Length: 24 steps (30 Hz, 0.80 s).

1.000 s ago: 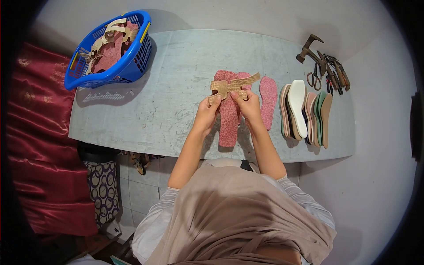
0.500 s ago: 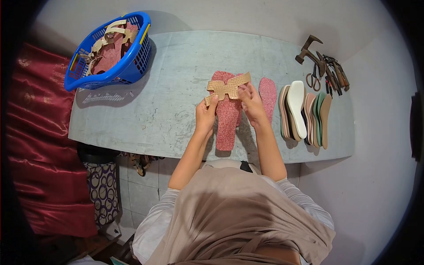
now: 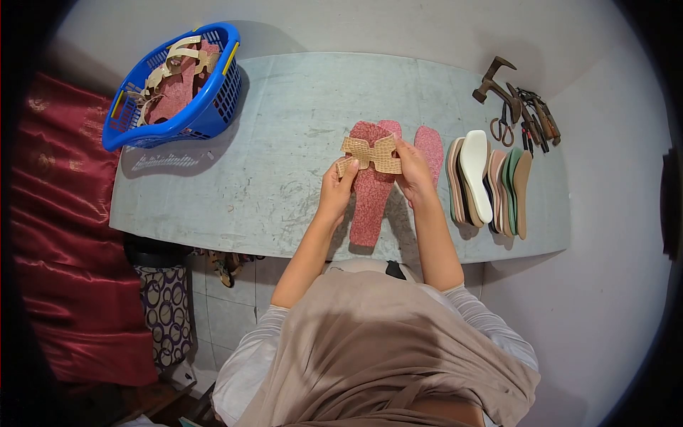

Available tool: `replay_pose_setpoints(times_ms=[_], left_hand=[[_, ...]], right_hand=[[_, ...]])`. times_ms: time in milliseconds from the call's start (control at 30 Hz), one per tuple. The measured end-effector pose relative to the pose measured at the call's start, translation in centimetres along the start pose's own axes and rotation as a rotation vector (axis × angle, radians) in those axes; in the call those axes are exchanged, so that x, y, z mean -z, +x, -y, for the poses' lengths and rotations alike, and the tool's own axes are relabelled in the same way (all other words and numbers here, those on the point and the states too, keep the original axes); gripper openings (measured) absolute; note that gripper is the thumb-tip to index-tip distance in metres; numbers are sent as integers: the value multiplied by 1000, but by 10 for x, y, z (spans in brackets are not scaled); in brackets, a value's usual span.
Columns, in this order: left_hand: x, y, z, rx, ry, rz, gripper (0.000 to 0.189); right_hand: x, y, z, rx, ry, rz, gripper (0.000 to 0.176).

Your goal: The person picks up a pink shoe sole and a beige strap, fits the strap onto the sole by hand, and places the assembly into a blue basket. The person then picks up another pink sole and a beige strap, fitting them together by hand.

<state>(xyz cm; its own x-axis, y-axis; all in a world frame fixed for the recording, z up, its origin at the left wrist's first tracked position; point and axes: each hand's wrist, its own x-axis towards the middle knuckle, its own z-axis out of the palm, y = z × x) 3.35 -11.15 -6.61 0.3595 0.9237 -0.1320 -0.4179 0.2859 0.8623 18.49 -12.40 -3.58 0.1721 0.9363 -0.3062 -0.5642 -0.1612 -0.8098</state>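
A tan textured strap (image 3: 371,154) lies across the upper part of a pink patterned insole (image 3: 371,206). My left hand (image 3: 337,189) pinches the strap's left end, thumb on top. On the other side my right hand (image 3: 415,172) grips the strap's right end, its fingers partly hidden beneath. Behind the held insole, the tip of another pink piece (image 3: 390,127) shows. A separate pink insole (image 3: 429,146) lies just beyond my right hand.
A blue basket (image 3: 213,107) with straps and pink pieces stands at the table's (image 3: 284,107) back left. Rows of coloured soles (image 3: 475,171) lie on the right. Behind them are a hammer (image 3: 491,82), scissors (image 3: 503,128) and several hand tools (image 3: 541,117).
The strap's right side has come down and the strap now lies flatter across the insole. My right hand has shifted its grip, and the insole has tilted slightly.
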Motion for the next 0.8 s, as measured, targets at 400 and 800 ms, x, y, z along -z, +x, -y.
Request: replay_pose_setpoints(times_ms=[400, 800], left_hand=[[-5, 1, 4, -14, -7, -14, 40], [-21, -11, -3, -164, 135, -150, 78]], right_hand=[[-11, 3, -25, 361, -157, -24, 23], [-16, -2, -26, 479, -243, -115, 17]])
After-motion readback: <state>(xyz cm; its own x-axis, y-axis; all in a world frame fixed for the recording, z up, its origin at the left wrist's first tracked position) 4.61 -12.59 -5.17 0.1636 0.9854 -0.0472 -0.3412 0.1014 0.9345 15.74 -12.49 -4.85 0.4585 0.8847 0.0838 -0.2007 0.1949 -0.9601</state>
